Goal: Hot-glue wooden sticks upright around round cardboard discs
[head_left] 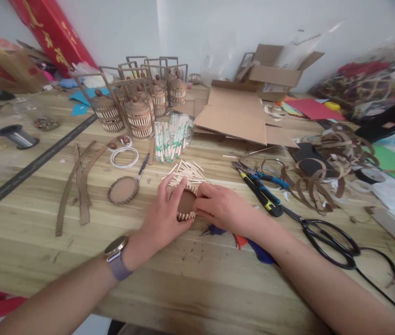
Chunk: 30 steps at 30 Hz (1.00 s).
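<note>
A small round cardboard base [186, 204] with short wooden sticks standing round its edge lies between my hands. My left hand [164, 209] curves round its left side, thumb at the near edge and fingers at the far edge, steadying it. At the right rim, the fingers of my right hand [218, 204] are pinched together; whatever is between them is hidden. Just beyond my hands is a loose pile of short wooden sticks [192, 172]. To the left lies another cardboard disc [123, 190] with a corrugated rim and no sticks, beside a pen [143, 166].
Several lidded stick-and-cardboard baskets [139, 118] with tall handles stand at the back. Wrapped sticks [172, 137] and flat cardboard [234, 111] lie in front. Rightward are a utility knife [262, 193], pliers [270, 180], scissors [333, 242] and curled strips [318, 172]. Cardboard strips [83, 190] lie left.
</note>
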Available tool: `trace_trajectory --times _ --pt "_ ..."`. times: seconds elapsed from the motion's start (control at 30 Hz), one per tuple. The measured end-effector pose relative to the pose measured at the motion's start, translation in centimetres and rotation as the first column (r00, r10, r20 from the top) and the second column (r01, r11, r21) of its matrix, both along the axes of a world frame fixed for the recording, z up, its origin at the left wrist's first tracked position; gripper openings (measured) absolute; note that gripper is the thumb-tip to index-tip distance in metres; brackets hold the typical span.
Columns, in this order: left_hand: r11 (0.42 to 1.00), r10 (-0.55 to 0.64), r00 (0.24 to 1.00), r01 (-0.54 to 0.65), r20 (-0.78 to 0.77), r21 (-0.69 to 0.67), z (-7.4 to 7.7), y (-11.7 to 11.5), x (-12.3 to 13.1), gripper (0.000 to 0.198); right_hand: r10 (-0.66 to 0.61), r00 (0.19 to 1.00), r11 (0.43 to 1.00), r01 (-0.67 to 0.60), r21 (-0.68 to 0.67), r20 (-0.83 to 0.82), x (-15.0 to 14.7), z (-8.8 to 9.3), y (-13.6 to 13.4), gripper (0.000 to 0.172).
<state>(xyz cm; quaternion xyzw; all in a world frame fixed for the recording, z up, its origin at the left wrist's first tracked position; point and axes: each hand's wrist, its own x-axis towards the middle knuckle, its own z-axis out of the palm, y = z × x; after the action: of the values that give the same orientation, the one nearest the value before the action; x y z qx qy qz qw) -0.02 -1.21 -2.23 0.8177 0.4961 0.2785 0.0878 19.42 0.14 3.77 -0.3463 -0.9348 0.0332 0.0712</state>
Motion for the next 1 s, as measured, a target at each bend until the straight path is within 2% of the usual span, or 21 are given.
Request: trace_trajectory --times 0.4,0.83,1.0 --pt "1.000 -0.011 1.000 0.011 0.001 -0.015 0.2 0.0 0.0 0.103 0.010 0.998 0.999 -0.013 -0.040 -0.057 0.0 -0.3 -0.1 0.019" --pt "0.999 -0.028 1.000 0.028 -0.005 -0.026 0.2 0.1 -0.2 0.102 0.065 0.996 0.997 -0.061 0.057 -0.067 0.0 -0.9 0.1 0.022" --pt "0.997 -0.045 0.999 0.045 -0.004 -0.059 0.4 0.2 -0.3 0.106 0.080 0.996 0.997 -0.080 0.015 -0.031 0.1 0.1 0.0 0.018"
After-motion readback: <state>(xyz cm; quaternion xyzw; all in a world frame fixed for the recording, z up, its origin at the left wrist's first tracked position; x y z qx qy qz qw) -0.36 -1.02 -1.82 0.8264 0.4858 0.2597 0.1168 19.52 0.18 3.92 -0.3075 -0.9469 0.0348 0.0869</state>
